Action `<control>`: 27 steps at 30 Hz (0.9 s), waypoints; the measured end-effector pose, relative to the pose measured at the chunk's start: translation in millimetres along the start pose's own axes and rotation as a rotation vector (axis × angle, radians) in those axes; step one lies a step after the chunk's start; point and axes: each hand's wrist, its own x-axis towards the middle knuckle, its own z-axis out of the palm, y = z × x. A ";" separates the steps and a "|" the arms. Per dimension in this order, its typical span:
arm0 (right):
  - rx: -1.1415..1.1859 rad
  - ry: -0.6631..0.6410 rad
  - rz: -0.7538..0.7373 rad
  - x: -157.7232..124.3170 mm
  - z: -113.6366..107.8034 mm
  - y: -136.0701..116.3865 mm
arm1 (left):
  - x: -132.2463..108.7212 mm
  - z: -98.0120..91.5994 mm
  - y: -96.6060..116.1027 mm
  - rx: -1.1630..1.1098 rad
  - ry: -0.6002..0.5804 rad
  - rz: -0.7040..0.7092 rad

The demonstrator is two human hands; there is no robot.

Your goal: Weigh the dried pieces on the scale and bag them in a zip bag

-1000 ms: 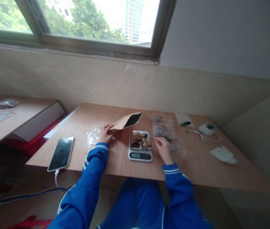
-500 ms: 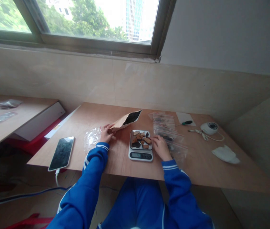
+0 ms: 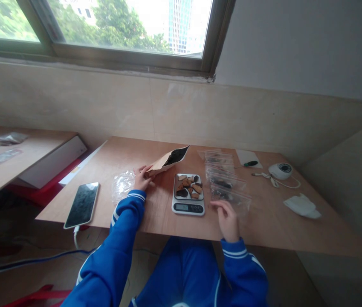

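My left hand (image 3: 143, 178) is closed on the lower end of a brown paper pouch (image 3: 163, 163), which lies tilted with its dark open mouth facing right. Beside it stands a small white digital kitchen scale (image 3: 174, 207). Several brown and dark dried pieces (image 3: 187, 182), of a kind I cannot make out, are spread on its plate. To the right of the scale is my right hand (image 3: 227, 216), apart from it, with fingertips pinched together near the zip bags; whether anything small is between them is hidden.
Several clear zip bags with dark contents (image 3: 222, 181) overlap at right. Beyond them are a green-handled screwdriver (image 3: 250, 163) on paper, a white dome camera (image 3: 279, 171) with its cable, and a crumpled white tissue (image 3: 302, 206). A plastic bag (image 3: 122, 185) and a plugged-in phone (image 3: 82, 204) lie left.
My right hand has drawn back from the pieces on the scale, moving right and towards me. My left hand and the paper pouch stay in place.
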 end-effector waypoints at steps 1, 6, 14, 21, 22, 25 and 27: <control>0.009 0.046 0.018 -6.2 -0.6 -1.1 | 0.0 0.3 -0.5 0.003 0.001 0.001; 0.020 0.095 0.094 -26.8 -4.8 -0.2 | 1.0 2.6 -2.2 0.002 0.017 -0.020; 0.018 0.097 0.122 -31.7 -10.3 9.6 | 2.6 2.4 -2.4 0.041 0.048 -0.056; 0.024 0.055 0.148 -34.6 -5.8 11.5 | 3.0 1.5 -3.1 0.056 0.039 -0.079; 0.025 0.049 0.144 -34.7 -5.4 11.0 | 2.9 1.6 -3.4 0.058 0.040 -0.077; 0.025 0.037 0.128 -34.2 -5.3 8.4 | 3.0 2.4 -4.3 0.058 0.050 -0.071; 0.022 0.034 0.118 -33.6 -5.9 6.2 | 3.6 3.0 -4.4 0.067 0.080 -0.072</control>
